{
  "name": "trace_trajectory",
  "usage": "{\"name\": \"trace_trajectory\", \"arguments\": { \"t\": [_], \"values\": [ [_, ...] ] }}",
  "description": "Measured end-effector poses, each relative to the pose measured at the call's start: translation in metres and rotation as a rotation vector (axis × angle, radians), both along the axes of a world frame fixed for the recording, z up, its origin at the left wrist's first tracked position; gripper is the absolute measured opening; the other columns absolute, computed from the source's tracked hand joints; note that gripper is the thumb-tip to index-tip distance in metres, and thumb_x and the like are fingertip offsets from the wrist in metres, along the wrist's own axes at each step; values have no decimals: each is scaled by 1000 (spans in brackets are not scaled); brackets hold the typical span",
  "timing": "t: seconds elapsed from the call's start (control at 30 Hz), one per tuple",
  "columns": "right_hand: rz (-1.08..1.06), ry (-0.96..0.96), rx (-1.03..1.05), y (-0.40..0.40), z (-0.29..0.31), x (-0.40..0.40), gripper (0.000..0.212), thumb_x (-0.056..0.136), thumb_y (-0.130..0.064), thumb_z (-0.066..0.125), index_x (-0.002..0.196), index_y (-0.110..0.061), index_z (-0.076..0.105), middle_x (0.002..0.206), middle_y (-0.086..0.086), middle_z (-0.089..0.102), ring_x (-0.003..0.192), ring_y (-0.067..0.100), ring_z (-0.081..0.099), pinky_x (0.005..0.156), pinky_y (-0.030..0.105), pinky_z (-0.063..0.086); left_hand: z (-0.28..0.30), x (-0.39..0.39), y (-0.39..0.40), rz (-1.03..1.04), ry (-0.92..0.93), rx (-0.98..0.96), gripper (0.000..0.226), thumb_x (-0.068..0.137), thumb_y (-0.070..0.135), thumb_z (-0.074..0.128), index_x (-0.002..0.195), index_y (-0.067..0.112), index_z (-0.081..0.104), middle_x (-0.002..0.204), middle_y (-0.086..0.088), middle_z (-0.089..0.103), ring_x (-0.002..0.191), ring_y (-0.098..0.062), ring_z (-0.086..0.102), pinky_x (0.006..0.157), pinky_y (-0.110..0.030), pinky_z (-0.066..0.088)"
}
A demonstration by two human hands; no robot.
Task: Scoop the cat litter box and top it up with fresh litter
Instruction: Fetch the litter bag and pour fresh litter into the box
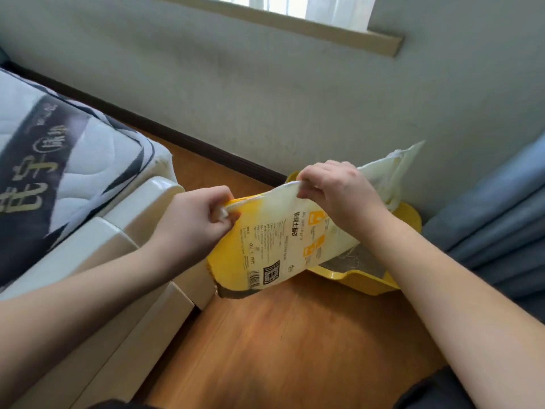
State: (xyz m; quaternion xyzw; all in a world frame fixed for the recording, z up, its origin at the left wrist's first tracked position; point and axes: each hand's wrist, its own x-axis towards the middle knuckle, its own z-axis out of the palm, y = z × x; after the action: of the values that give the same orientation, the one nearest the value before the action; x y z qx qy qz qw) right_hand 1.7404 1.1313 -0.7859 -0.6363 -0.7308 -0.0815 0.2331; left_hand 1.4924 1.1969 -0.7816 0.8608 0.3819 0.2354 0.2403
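A yellow and white litter bag [274, 243] hangs in the air over the left part of the yellow litter box [371, 283], which stands on the wooden floor against the wall. My left hand [196, 221] pinches the bag's left top corner. My right hand [339, 188] grips the bag's upper edge further right. A torn white strip of the bag [392, 165] sticks up behind my right hand. Grey litter [356, 259] shows inside the box under my right forearm. Most of the box is hidden by the bag.
A mattress [59, 160] on a cream bed frame [97, 261] stands close on the left. Blue fabric [495, 214] lies at the right. The grey wall with a dark baseboard [188, 140] runs behind the box. Wooden floor [280, 343] lies in front.
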Motion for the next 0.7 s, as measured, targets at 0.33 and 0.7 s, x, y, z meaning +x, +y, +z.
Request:
{"name": "trace_trajectory", "arguments": {
  "t": [0.33, 0.7],
  "values": [
    [-165, 177, 26, 3, -13, 7, 13, 90, -25, 60, 90, -14, 67, 86, -3, 67, 80, 21, 58, 75, 31, 36, -5, 21, 22, 55, -173, -244, 18, 80, 29, 79, 74, 23, 63, 72, 5, 68, 73, -12, 67, 60, -39, 59],
    [-190, 522, 57, -5, -8, 9, 7, 91, -13, 62, 89, -17, 67, 80, -5, 65, 77, 12, 58, 70, 29, 47, -7, 27, 40, 59, 31, -392, 40, 74, 27, 84, 103, 30, 57, 98, 9, 66, 91, -9, 64, 77, -30, 58]
  ]
}}
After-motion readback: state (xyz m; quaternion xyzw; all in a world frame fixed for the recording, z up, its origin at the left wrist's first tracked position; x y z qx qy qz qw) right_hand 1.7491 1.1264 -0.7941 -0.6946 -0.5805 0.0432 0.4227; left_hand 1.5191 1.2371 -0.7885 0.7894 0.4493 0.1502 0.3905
